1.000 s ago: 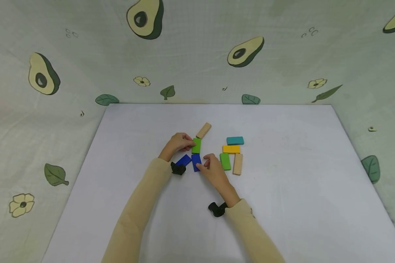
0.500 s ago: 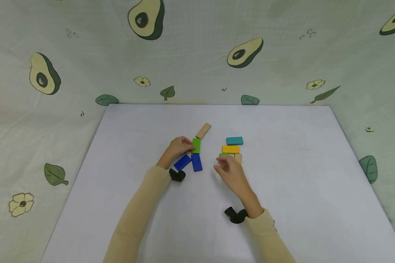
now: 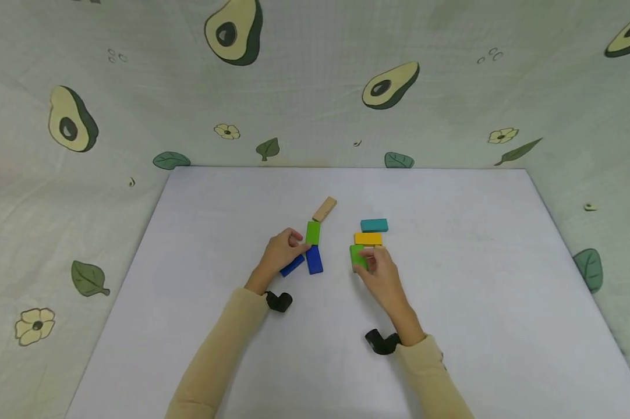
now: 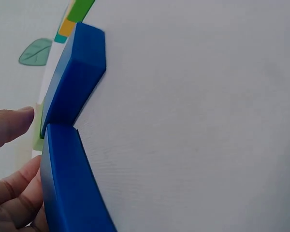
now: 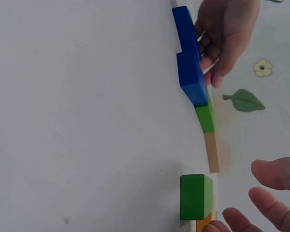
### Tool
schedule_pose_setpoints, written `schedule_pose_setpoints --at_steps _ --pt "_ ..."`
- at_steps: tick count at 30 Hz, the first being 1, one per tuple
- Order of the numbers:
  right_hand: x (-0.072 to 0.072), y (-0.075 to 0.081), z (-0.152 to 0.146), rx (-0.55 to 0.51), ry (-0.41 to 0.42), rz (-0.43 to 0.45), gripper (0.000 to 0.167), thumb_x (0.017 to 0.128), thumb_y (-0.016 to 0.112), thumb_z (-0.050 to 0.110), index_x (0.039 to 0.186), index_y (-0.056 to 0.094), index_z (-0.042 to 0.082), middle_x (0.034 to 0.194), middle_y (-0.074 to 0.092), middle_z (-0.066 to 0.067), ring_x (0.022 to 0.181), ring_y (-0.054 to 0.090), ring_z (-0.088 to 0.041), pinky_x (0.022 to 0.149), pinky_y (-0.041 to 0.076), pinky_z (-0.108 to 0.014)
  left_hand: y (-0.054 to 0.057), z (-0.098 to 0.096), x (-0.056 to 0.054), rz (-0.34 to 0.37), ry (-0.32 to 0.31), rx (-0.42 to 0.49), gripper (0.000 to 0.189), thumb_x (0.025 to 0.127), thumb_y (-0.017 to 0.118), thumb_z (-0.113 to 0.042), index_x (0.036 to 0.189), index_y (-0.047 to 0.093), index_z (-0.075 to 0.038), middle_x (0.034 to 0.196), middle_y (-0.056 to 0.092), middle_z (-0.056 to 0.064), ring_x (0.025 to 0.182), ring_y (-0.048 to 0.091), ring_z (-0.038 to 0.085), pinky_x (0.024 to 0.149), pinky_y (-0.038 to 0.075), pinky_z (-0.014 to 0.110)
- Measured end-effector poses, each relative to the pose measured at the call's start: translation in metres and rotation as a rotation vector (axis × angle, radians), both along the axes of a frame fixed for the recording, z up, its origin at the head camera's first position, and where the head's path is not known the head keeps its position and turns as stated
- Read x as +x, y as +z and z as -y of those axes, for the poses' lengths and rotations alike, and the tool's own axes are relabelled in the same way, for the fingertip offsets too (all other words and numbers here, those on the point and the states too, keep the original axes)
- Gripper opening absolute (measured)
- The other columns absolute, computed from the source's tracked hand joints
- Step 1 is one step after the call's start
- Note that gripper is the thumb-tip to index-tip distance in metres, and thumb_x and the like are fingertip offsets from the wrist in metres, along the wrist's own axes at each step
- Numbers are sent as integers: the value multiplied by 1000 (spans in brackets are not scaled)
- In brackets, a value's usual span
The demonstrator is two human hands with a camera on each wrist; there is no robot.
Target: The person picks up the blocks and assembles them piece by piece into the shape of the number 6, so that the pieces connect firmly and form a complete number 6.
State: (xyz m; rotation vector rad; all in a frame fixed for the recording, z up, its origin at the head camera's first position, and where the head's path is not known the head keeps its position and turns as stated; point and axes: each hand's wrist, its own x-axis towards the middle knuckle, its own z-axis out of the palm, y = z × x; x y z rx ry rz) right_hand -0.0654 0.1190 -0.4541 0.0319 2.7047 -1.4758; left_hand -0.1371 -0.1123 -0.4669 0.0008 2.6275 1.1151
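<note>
My left hand [image 3: 279, 251] lies over the slanted blue block [image 3: 292, 266]. Its fingertips reach the top of the upright-running blue block [image 3: 314, 260]. In the left wrist view the two blue blocks meet end to end at an angle, with the fingers [image 4: 24, 193] beside the nearer one. A green block [image 3: 312, 233] and a plain wooden block [image 3: 325, 208] continue that line away from me. My right hand [image 3: 383, 276] hovers at another green block [image 3: 358, 256]; in the right wrist view its loosely bent fingers [image 5: 275, 171] are apart from this block.
Beyond the right-hand green block lie a yellow block [image 3: 368, 239] and a teal block [image 3: 374, 225]. A second plain wooden block is mostly hidden by my right hand. The white tabletop [image 3: 477, 279] ends at an avocado-print cloth [image 3: 315, 87].
My right hand has left the blue block and moved right to the green one. My left hand has slid from the left green block toward me, over the blue blocks.
</note>
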Motion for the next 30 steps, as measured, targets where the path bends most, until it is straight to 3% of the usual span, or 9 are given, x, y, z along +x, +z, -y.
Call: schedule_pose_setpoints --at_steps 7,12,17,24,30 --pt "-4 -3 3 62 -21 37 39 85 65 9 119 50 -4 117 48 -20 102 49 -31 88 43 -42 -2 -1 14 -5 -11 -50 38 84 67 -34 108 57 -6 80 61 5 68 52 16 59 40 24" --pt "-8 -2 10 194 -6 87 47 86 65 13 125 46 -6 122 47 -23 107 50 -32 90 45 -45 -3 -4 21 -12 -23 -95 40 84 67 -37 109 56 -7 80 61 5 66 53 15 57 40 24" --pt "-13 0 15 303 1 95 52 85 65 14 128 44 -9 121 49 -25 101 52 -32 85 48 -45 -3 -9 24 -42 -18 -120 41 84 67 -39 109 57 -8 79 62 5 65 53 15 57 40 24" --pt "-16 0 19 388 9 103 52 85 66 15 126 46 -11 116 52 -25 95 53 -31 79 48 -42 -5 -13 27 -84 -20 -177 41 84 66 -41 108 57 -10 79 66 2 67 56 14 69 41 31" --pt "-20 -3 21 459 27 92 53 83 69 16 123 47 -12 112 54 -25 92 54 -30 79 48 -43 -7 -15 27 -87 11 -173 39 83 67 -40 105 57 -10 78 65 2 69 56 16 76 38 36"
